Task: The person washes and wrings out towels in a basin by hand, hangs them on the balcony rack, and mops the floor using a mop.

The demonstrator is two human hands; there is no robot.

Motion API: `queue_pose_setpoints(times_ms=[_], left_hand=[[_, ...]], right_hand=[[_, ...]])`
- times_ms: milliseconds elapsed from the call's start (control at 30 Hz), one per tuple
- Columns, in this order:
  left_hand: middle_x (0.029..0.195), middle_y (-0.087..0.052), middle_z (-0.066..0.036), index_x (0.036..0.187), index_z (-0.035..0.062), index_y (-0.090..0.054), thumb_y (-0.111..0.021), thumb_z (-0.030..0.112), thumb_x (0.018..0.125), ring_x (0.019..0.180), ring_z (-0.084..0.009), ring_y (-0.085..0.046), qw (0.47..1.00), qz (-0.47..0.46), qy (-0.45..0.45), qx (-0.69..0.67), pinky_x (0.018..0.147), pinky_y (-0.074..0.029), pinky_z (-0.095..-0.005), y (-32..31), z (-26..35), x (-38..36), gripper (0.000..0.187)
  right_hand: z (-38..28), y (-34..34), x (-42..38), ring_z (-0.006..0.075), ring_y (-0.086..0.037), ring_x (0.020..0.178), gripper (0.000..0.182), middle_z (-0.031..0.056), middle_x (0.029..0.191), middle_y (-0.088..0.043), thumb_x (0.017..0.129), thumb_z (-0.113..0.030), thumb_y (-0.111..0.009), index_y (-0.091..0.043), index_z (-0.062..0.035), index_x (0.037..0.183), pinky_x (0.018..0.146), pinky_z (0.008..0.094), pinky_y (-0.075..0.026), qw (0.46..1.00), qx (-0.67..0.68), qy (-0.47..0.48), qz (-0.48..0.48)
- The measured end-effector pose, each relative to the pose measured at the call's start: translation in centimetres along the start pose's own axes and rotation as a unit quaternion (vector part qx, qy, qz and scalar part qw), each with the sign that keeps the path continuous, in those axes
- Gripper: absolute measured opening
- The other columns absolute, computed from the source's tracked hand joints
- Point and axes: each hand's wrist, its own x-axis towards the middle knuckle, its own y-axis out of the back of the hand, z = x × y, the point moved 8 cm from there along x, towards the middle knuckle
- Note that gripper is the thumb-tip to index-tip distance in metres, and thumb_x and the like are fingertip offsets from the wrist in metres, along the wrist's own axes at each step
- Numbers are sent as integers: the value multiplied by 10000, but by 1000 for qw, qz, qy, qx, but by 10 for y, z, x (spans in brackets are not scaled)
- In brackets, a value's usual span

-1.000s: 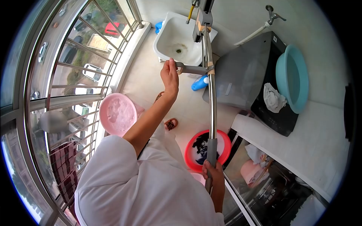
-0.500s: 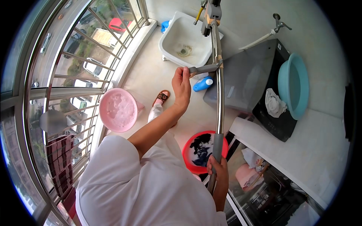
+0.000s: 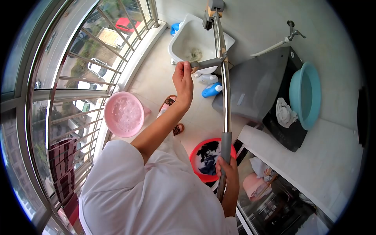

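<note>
My left hand is closed on the end of a grey lever that juts from the side of a mop. Below, my right hand wraps round the grey grip on the mop's shiny metal pole. The mop is held with its head at the top of the view, in front of the wall and above the sink; part of the head is cut off by the frame. Under the right hand, a red basin on the floor holds dark clothes in sudsy water.
A white sink stands at the back, with a blue bottle near it. A pink basin of suds sits by the railed window. At right are a grey washing machine, a teal basin and a wall tap.
The mop's head has shifted left and up, and my left hand has moved slightly up and left with the lever. My right hand keeps its hold on the grip. The view has shifted slightly.
</note>
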Motion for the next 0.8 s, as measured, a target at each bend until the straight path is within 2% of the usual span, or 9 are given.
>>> queue_pose_setpoints(times_ms=[233,367,500,600,633,667,700,767,800], left_hand=[[743,-462,18,814,54,-511,-447,319,941,727,-67,-384,999,-5,-23,-33,689,-315,-220,3,17,35,300],[654,-444,3,760,14,-501,-429,338,943,621,-85,-387,996,35,-83,-6,580,-339,-240,9,15,82,379],[576,-418,-9,690,5,-520,-418,363,928,538,-114,-367,992,77,-93,27,534,-347,-272,0,4,143,441],[566,-399,23,668,53,-541,-445,393,916,536,-75,-362,995,33,-91,-3,507,-301,-235,-32,-2,174,431],[584,-440,16,683,46,-565,-435,404,920,535,-71,-370,996,-7,-91,7,501,-293,-233,-47,-6,185,448],[637,-506,-8,726,36,-591,-427,410,923,606,-92,-435,996,-78,-51,13,596,-352,-222,-66,-19,192,454],[775,-563,-54,852,26,-593,-411,420,928,763,-124,-485,990,-110,-89,0,749,-368,-233,-84,-16,192,441],[1005,-558,-86,1035,24,-538,-408,449,920,957,-161,-469,991,-128,-35,33,875,-331,-272,-96,-46,202,460],[990,-558,-90,1052,19,-527,-410,438,921,943,-169,-477,996,-91,-19,4,863,-346,-284,-85,-57,197,454]], right_hand=[[-15,-17,13,95,-430,418,156,37,592,-465,838,-134,-569,-459,-23,842,398,218,-364,999,0,-2,-33],[-10,-13,5,95,-430,410,138,37,572,-468,794,-84,-576,-467,-17,846,395,220,-357,999,-36,1,-31],[-2,-20,-15,96,-435,409,133,36,552,-468,764,-74,-585,-477,-15,813,396,222,-352,998,-22,-14,-56],[2,-29,-21,98,-437,408,127,34,542,-468,760,-76,-589,-480,-13,781,398,226,-357,998,-34,-21,-49],[2,-32,-24,98,-435,406,126,34,540,-469,760,-77,-588,-481,-13,777,398,227,-358,998,-38,-20,-48],[1,-35,-26,98,-434,404,125,33,538,-469,760,-79,-587,-482,-13,773,399,227,-359,998,-43,-18,-47],[0,-37,-28,99,-433,402,124,33,535,-470,760,-80,-587,-482,-13,769,399,228,-360,998,-47,-17,-46],[5,-30,-27,97,-436,406,129,31,534,-471,761,-83,-589,-483,-12,775,397,225,-360,998,-51,-14,-40],[8,-26,-25,96,-438,408,131,30,534,-471,761,-85,-591,-483,-12,778,396,223,-360,998,-52,-12,-37]])
